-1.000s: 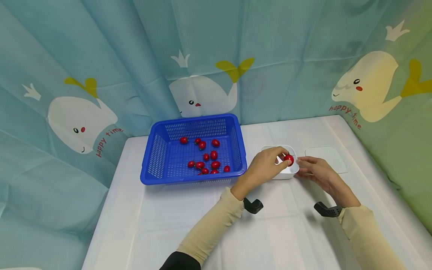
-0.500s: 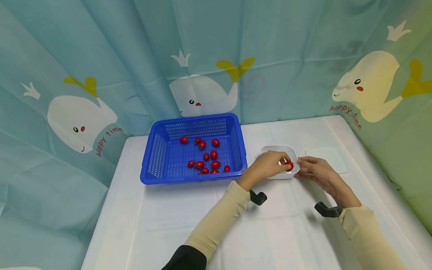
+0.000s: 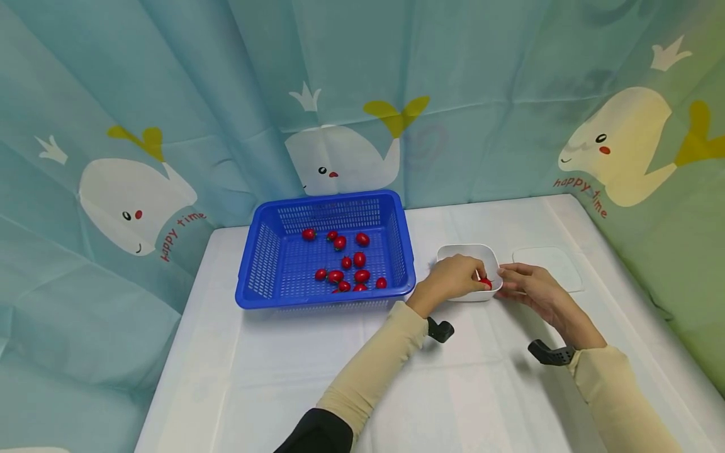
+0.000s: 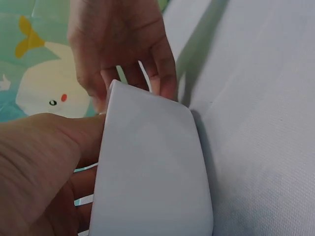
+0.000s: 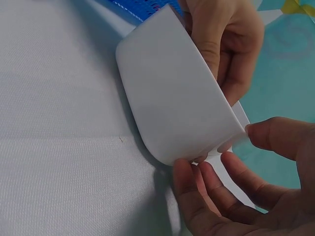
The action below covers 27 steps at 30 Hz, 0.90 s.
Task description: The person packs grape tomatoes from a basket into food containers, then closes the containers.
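Note:
My left hand [image 3: 450, 278] reaches down into a white plastic container [image 3: 472, 297] on the table, pinching a red cherry tomato [image 3: 485, 284] between thumb and fingertips. Most of that tomato is hidden behind the fingers. In the left wrist view, the container wall [image 4: 152, 162] hides the left fingertips. At the container's right corner, my right hand [image 3: 535, 290] steadies it. The right wrist view has the right thumb [image 5: 275, 135] at the rim and the other fingers against the outer wall.
Left of the container stands a blue perforated basket [image 3: 325, 302] with several cherry tomatoes [image 3: 335, 277] inside. A clear flat lid [image 3: 552, 264] lies right of the container on the white-covered table [image 3: 453, 390]. A whale-print curtain [image 3: 476, 126] hangs behind.
My left hand has lowered the cherry tomato from above the rim down into the container, shifting slightly right. My right hand has stayed at the container's corner.

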{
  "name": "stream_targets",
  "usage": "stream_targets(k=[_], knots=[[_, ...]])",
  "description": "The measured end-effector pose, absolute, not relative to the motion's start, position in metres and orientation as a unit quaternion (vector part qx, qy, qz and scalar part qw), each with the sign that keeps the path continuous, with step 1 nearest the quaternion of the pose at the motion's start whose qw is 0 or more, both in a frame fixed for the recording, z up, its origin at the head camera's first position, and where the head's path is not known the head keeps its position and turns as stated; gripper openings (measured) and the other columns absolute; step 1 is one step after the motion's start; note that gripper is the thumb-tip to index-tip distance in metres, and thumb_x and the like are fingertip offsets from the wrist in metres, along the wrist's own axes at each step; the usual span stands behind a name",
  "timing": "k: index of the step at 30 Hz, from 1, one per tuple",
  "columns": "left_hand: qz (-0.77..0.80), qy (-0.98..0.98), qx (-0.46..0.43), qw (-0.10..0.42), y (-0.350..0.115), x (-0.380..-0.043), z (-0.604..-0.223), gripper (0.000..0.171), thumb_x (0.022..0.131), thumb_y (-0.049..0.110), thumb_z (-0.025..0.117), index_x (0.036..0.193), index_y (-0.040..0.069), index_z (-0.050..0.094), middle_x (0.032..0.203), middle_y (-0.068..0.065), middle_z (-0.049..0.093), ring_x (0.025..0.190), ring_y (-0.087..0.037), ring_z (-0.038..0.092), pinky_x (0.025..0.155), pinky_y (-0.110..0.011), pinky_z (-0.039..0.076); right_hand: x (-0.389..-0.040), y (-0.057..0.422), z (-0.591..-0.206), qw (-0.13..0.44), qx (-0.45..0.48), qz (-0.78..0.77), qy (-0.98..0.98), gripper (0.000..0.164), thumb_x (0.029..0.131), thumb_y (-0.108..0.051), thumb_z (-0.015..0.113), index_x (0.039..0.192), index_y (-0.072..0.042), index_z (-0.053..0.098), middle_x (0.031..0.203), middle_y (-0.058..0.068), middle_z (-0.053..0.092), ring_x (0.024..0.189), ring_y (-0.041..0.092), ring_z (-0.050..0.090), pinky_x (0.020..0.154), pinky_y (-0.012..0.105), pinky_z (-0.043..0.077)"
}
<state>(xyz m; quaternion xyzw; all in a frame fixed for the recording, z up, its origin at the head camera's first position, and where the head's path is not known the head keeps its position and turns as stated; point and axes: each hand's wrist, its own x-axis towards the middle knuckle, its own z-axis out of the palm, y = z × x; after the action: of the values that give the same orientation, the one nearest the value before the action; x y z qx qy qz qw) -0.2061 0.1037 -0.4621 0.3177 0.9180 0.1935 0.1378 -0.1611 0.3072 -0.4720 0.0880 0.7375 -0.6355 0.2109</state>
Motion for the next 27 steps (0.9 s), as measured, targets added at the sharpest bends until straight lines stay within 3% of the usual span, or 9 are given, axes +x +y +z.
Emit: stream_targets(k=[14,27], knots=[[0.135,0.935,0.303,0.126,0.1092,-0.2062,-0.4643,0.018,0.095,0.047,0.074,0.103,0.032,0.079,0.098,0.018,0.077,0.078,-0.002,0.063,0.064,-0.025,0.045,-0.1608,0.3079,-0.4717,0.215,0.082,-0.642,0.732,0.066,0.107,-0.027,0.060,0.151,0.014,0.034,0.103,-0.013,0.070,0.094,0.002,0.073,0.087,0.024,0.061],[0.115,0.942,0.288,0.129,0.1115,-0.2045,-0.4609,0.018,0.095,0.044,0.075,0.100,0.026,0.076,0.095,0.014,0.076,0.080,-0.005,0.064,0.066,-0.026,0.047,-0.1614,0.3081,-0.4729,0.210,0.085,-0.649,0.726,0.054,0.106,-0.025,0.062,0.143,0.010,0.044,0.103,-0.011,0.071,0.093,0.004,0.073,0.086,0.025,0.061]])
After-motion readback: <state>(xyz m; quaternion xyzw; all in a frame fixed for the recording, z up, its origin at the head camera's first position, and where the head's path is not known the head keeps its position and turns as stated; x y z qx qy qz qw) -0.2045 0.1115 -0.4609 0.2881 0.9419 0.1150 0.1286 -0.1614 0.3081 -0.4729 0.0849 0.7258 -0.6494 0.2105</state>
